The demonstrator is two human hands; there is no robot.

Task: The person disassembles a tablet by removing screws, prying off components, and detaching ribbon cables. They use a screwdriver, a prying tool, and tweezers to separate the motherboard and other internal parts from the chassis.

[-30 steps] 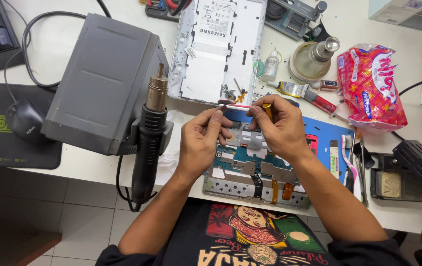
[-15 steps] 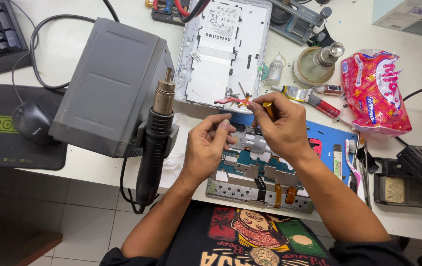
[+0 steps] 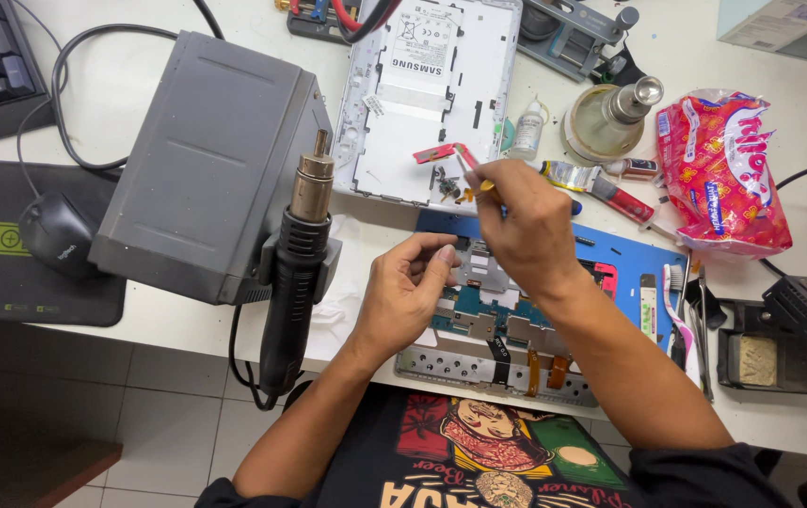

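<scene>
An opened tablet chassis (image 3: 488, 325), circuit boards and flex cables exposed, lies at the near edge of the tabletop on a blue repair mat (image 3: 634, 268). The left hand (image 3: 408, 296) rests on the chassis's left part, fingers curled together with thumb and forefinger pinched (whether they hold a small part, I cannot tell). The right hand (image 3: 526, 230) hovers just above the chassis, closed on a thin tool with a yellow collar (image 3: 475, 177), its tip pointing toward the far edge. Just beyond lies the tablet's white back cover (image 3: 422, 103), with a small red piece (image 3: 434, 153) and loose bits on it. A hot-air handpiece (image 3: 295, 273) hangs on a grey rework station (image 3: 206, 165) to the left. Toward the right edge stand a small bottle (image 3: 528, 132), a glass dispenser (image 3: 610, 118) and a red snack bag (image 3: 723, 169). A slip of the tool tip could probably scratch a board or tear a flex cable; tiny loose parts could roll off the near edge.
</scene>
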